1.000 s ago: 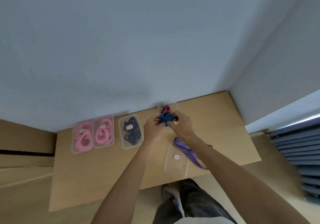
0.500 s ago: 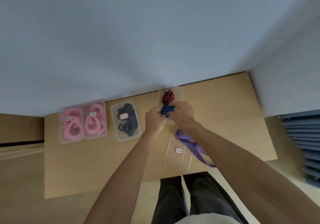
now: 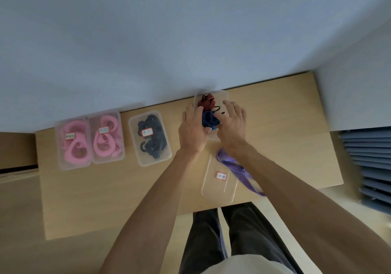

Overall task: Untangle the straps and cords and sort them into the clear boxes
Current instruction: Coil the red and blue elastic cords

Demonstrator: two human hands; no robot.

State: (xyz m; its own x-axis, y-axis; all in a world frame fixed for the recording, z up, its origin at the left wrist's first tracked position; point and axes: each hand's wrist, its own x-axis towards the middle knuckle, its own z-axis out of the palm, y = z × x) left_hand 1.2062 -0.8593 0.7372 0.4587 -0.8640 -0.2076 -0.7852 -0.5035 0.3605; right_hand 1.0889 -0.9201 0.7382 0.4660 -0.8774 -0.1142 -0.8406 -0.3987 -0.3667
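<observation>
Flanking a blue cord (image 3: 209,121) in the far box (image 3: 223,96), left hand (image 3: 193,128) and right hand (image 3: 232,123) spread wide, fingers touching it.

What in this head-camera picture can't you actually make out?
- Writing on the labels: too small and blurred.
- Near end of the far box: covered by the left hand and right hand.
- Whether either hand grips the blue cord bundle: fingertips hidden.
- Purple strap: both ends hidden under the right forearm.

Pale wooden table (image 3: 88,199) against a plain blue-grey wall (image 3: 169,41), light floor (image 3: 19,220) below.
</observation>
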